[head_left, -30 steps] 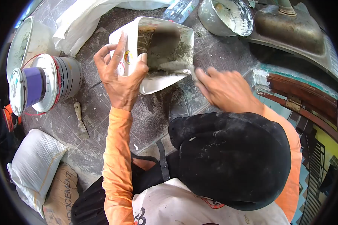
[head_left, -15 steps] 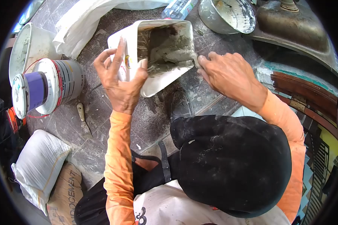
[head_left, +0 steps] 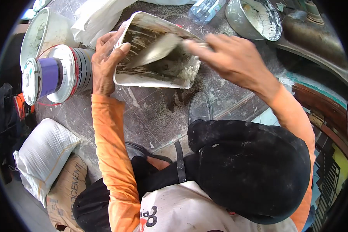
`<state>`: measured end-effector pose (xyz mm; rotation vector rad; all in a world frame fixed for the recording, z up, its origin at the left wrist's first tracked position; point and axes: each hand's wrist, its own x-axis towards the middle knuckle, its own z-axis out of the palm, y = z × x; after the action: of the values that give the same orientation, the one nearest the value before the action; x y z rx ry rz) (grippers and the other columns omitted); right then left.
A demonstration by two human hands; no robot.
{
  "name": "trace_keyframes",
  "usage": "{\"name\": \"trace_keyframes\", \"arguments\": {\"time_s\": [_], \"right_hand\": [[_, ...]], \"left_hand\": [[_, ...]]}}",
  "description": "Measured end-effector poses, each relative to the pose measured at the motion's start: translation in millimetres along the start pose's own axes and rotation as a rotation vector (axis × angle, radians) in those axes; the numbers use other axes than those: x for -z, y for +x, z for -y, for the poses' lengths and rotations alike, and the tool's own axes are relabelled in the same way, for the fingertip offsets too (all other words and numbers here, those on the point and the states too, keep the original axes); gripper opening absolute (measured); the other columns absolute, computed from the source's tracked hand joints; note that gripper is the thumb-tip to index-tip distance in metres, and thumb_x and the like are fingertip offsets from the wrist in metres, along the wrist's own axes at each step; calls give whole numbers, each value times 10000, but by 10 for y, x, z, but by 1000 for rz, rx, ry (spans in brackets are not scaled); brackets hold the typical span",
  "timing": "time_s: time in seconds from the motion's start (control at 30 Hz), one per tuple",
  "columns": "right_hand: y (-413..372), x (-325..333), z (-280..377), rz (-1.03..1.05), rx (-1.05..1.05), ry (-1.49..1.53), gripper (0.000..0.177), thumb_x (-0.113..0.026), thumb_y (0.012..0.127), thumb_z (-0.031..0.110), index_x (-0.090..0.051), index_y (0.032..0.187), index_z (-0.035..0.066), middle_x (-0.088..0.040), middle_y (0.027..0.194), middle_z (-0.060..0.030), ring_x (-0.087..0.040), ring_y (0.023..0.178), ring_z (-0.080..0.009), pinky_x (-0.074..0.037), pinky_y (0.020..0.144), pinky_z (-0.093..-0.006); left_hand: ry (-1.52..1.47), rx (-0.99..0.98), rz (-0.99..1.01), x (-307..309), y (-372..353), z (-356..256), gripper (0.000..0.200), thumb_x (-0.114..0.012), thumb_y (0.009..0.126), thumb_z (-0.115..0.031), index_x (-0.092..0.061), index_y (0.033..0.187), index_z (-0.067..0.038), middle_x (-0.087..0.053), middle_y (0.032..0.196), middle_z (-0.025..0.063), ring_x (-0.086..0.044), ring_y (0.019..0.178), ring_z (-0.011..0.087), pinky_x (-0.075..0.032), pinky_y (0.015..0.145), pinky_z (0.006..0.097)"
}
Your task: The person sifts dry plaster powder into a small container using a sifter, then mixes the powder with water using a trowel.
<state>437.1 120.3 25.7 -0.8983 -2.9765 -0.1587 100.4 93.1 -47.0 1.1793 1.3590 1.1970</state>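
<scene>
A white rectangular plastic tub (head_left: 152, 82) is tilted with its opening facing me, and its inner walls are smeared with grey mortar. My left hand (head_left: 107, 58) is closed around its left side, thumb over the rim. On the right, my right hand (head_left: 234, 62) is wrapped round the handle of a trowel. The trowel's pale blade (head_left: 158, 50), smeared by motion, reaches into the tub over the wet grey mortar (head_left: 174, 69). Its exact shape and any contact with the wall cannot be made out.
Left stand a paint bucket (head_left: 83, 69), a purple-labelled can (head_left: 50, 76) and a large tub (head_left: 33, 33). A white sack (head_left: 46, 150) and a cement bag (head_left: 67, 189) lie lower left. A bottle (head_left: 205, 11), metal bowl (head_left: 231, 17) and sink (head_left: 317, 38) are at the back.
The tub has turned and tipped, and my left hand has shifted along its left side. My right hand has swung the trowel blade leftward across the opening. The view has shifted slightly.
</scene>
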Motion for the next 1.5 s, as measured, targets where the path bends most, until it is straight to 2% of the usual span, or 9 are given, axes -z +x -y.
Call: {"name": "trace_keyframes", "arguments": {"time_s": [0.07,0.27,0.47,0.6,0.73,1.0,1.17,1.33,1.5], "right_hand": [[199,-419,154,-185,108,-40,423,-608,1014,90,-625,1435,128,-644,1020,-56,-682,879,-206,-551,684,-324],[-226,-263,215,212,8,79,493,-632,953,85,-619,1444,122,-658,1071,-48,-678,886,-199,-551,691,-326],[166,-479,213,-150,32,-31,470,-625,969,123,-635,1439,132,-659,1062,-25,-675,914,-171,-544,725,-315],[-455,-413,114,89,12,-72,438,-612,993,166,-647,1430,172,-644,1015,1,-647,875,-144,-518,707,-279],[83,-303,199,-180,6,-99,472,-620,976,172,-657,1446,180,-632,1002,6,-636,860,-152,-501,694,-291],[-341,-286,180,-2,-15,-15,502,-609,972,162,-645,1472,172,-643,1020,0,-649,880,-166,-512,722,-329],[40,-489,394,-171,-6,-46,520,-614,970,149,-631,1488,187,-641,1009,-2,-648,876,-155,-512,713,-325],[-527,-331,253,113,-91,6,508,-616,983,152,-634,1490,179,-628,1005,4,-646,877,-159,-510,709,-308],[66,-374,383,-158,-125,-92,474,-614,980,128,-653,1452,145,-649,1046,-8,-652,897,-170,-534,733,-314]], "left_hand": [[-2,4,42,45,45,5,584,-829,873,-317,-762,1409,-95,-577,1377,92,-602,1245,209,-510,1047,365],[-28,117,-65,235,-13,212,579,-818,891,-340,-765,1378,-34,-618,1338,106,-608,1243,209,-479,1074,347],[1,74,-39,70,61,9,542,-820,900,-307,-773,1372,-44,-636,1308,97,-628,1211,201,-484,1068,339],[10,93,-89,189,8,153,542,-848,890,-284,-771,1378,-58,-640,1308,103,-623,1239,199,-478,1082,335],[-46,47,-47,40,50,124,532,-850,896,-284,-774,1373,-61,-637,1314,95,-632,1224,199,-484,1076,329],[-12,104,-106,110,1,134,534,-865,881,-297,-787,1340,-36,-650,1334,84,-657,1189,199,-504,1036,336],[31,56,-72,28,37,53,535,-861,891,-301,-783,1359,-55,-645,1302,64,-657,1175,192,-507,1026,333],[26,45,-108,82,-3,126,538,-889,893,-305,-782,1363,-67,-632,1299,63,-667,1173,182,-509,1025,321],[3,70,-70,-85,65,-4,528,-881,908,-293,-776,1370,-59,-627,1307,61,-688,1140,186,-522,1016,326]]}}
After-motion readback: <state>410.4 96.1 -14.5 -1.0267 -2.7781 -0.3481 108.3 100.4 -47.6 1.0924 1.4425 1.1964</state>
